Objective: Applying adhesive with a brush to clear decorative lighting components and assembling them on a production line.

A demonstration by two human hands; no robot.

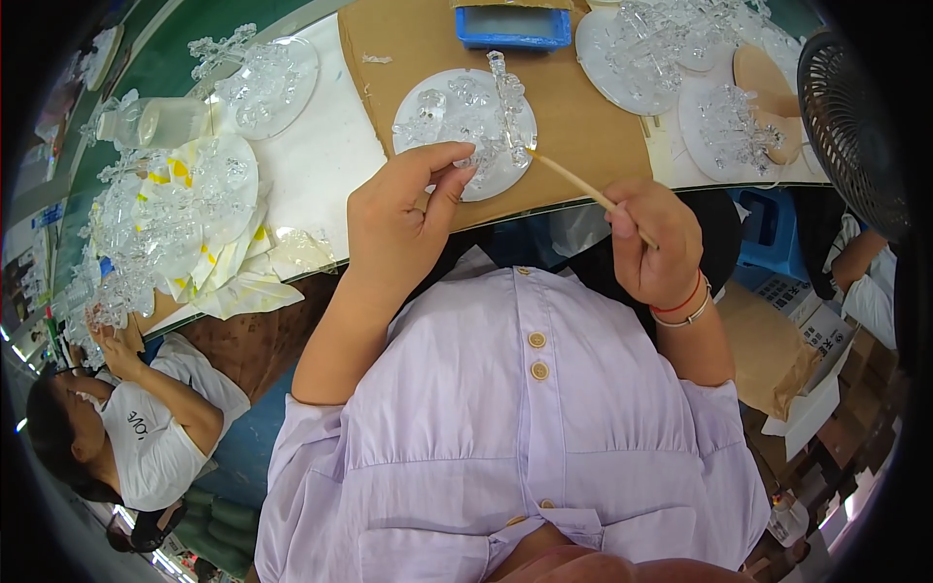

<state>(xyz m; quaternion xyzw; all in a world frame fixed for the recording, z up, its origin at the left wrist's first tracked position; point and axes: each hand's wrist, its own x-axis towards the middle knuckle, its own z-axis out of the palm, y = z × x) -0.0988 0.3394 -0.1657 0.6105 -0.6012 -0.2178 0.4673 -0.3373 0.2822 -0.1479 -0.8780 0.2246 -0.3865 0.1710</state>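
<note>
A round white plate (486,185) bearing several clear, glass-like pieces lies on brown cardboard in front of me. One clear faceted column (505,97) runs along its right side. My left hand (403,209) reaches over the plate's near left edge, thumb and forefinger pinched on a small clear piece, mostly hidden by the fingertips. In my right hand (656,238) is a thin brush (573,183) with a pale wooden handle, held like a pen. Its tip meets the plate's right edge, close to the column's lower end.
Behind the plate stands a blue tray (513,29). More plates of clear pieces lie at right (627,68) and left (282,87), near a clear plastic cup (170,123). A black fan (850,126) borders the right. Another person (146,428) works at the left.
</note>
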